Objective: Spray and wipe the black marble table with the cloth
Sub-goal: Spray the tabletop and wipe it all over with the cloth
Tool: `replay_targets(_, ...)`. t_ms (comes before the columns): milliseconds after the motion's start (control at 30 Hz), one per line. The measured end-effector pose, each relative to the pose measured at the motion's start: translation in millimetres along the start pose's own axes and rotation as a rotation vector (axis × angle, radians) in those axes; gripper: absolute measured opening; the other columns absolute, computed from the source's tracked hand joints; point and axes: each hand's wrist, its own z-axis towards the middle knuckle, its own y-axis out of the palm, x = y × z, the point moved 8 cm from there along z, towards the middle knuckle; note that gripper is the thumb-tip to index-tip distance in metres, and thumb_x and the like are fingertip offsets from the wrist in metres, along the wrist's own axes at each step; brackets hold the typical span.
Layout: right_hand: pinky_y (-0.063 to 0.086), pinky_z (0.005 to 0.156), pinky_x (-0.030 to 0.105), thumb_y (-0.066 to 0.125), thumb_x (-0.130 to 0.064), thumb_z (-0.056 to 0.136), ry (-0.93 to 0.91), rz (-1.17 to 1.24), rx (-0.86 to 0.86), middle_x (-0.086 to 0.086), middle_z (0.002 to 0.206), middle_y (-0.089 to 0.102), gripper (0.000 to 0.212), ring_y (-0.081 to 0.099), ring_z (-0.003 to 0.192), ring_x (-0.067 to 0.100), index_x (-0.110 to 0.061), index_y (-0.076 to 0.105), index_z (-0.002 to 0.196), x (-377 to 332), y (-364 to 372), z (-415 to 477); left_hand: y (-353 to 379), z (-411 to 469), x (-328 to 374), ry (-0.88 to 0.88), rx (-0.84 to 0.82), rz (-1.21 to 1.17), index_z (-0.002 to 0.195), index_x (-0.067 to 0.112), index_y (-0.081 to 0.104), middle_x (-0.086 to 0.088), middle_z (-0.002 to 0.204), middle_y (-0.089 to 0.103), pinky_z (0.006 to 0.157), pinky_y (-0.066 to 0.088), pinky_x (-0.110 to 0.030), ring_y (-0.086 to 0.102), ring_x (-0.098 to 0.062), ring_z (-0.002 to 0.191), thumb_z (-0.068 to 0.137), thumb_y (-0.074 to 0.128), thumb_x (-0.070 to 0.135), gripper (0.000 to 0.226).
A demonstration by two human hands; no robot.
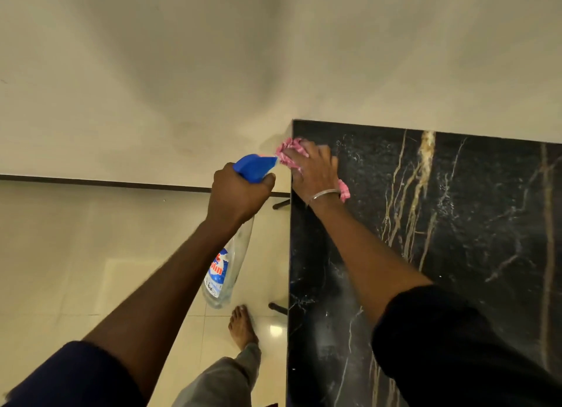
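The black marble table (pixel 456 224) with gold and white veins fills the right side of the view, its far edge against the wall. My right hand (pixel 313 171) presses a pink cloth (pixel 289 149) onto the table's far left corner; another bit of the cloth shows by my wrist. My left hand (pixel 238 193) grips the neck of a clear spray bottle (pixel 226 272) with a blue trigger head, held in the air just left of the table, its nozzle close to the cloth.
A cream wall (pixel 213 72) stands behind the table, with a dark skirting line at its foot. Glossy cream floor tiles (pixel 91 269) lie to the left. My bare foot (pixel 243 327) is beside the table's left edge, near two dark table legs.
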Motion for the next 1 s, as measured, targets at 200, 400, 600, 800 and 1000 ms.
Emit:
replay_targets(200,0.044,0.086,0.041,0.065,-0.022,0.083,0.027,0.063,0.036,0.0,0.127,0.052,0.045,0.046,0.112,0.025,-0.037,0.053,0.125,-13.0,12.4,-84.4,15.7,-34.1,-28.8,-0.017,-0.039,-0.015,0.078,0.007,0.057,-0.008,0.057,0.047,0.055,0.045,-0.034,0.046,-0.019,0.05,0.082,0.071,0.033,0.03)
replay_targets(400,0.041,0.09,0.039,0.062,-0.02,0.08,0.033,0.101,0.06,0.002,0.128,0.05,0.044,0.044,0.116,0.025,-0.032,0.056,0.123,-20.8,22.4,-149.3,23.8,-53.0,-39.5,-0.07,-0.065,-0.045,0.084,0.011,0.056,-0.003,0.058,0.048,0.06,0.046,-0.03,0.049,-0.018,0.054,0.084,0.07,0.029,0.023)
replay_targets(600,0.044,0.087,0.044,0.066,-0.022,0.076,-0.052,0.047,0.046,0.007,0.125,0.052,0.037,0.047,0.113,0.029,-0.025,0.058,0.113,-21.0,30.2,-164.7,25.1,-43.0,-32.8,-0.053,-0.037,-0.016,0.082,0.015,0.053,0.001,0.058,0.045,0.057,0.041,-0.019,0.045,-0.011,0.052,0.086,0.068,0.026,0.019)
replay_targets(800,0.042,0.086,0.043,0.063,-0.023,0.08,-0.05,-0.016,0.058,0.008,0.124,0.05,0.045,0.047,0.109,0.028,-0.027,0.046,0.122,-3.8,11.3,-82.7,40.3,-34.1,-22.3,-0.049,-0.016,-0.009,0.083,0.014,0.054,0.002,0.058,0.044,0.057,0.04,-0.022,0.044,-0.012,0.052,0.085,0.069,0.032,0.024)
replay_targets(1000,0.037,0.085,0.044,0.055,-0.018,0.08,-0.052,-0.039,0.061,0.012,0.123,0.048,0.043,0.045,0.109,0.032,-0.024,0.053,0.122,11.8,1.5,18.3,44.0,-33.7,-10.3,-0.087,0.082,-0.058,0.078,0.02,0.052,-0.002,0.06,0.048,0.057,0.044,-0.023,0.048,-0.013,0.053,0.085,0.07,0.026,0.02)
